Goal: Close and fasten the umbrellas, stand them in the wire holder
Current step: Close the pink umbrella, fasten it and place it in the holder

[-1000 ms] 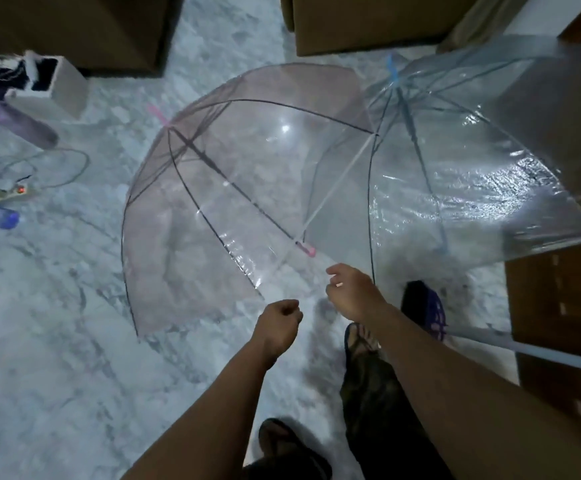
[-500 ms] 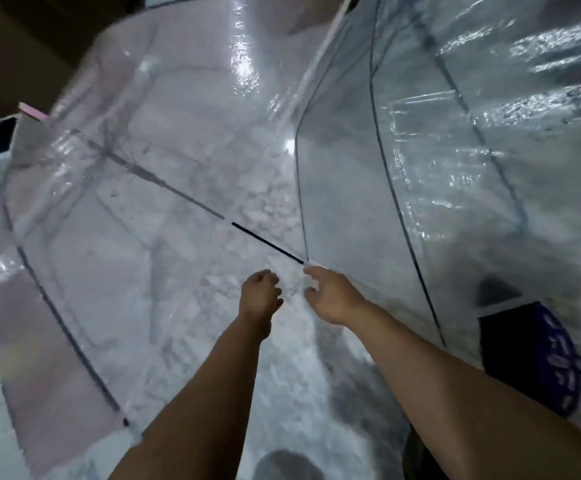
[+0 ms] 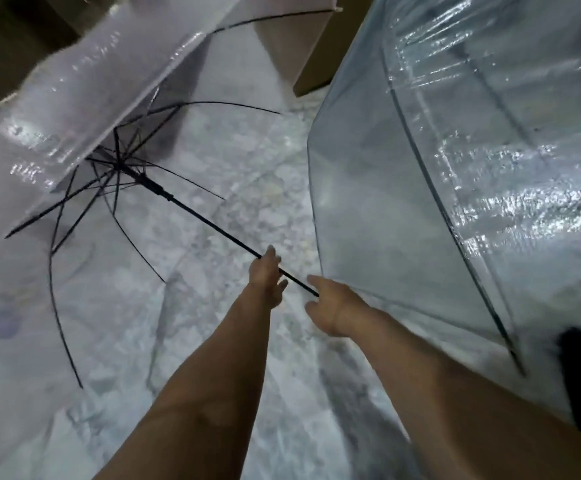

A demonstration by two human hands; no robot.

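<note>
black thin metal shaft [image 3: 213, 225] of the open pinkish clear-plastic umbrella [image 3: 74, 98] runs diagonally from the rib hub at centre left down to the hands at frame centre. left hand [image 3: 266, 277] sits on the shaft, fingers loosely curled around it, nearer the hub. right hand [image 3: 330, 308] is at the shaft's lower end, fingers half open; whether it grips is unclear. runner lies up-left along that axis. open bluish clear-plastic umbrella [image 3: 455, 168] crowds the right side, just beside the right hand. marble floor [image 3: 143, 341] below. wire holder not in view.
</note>
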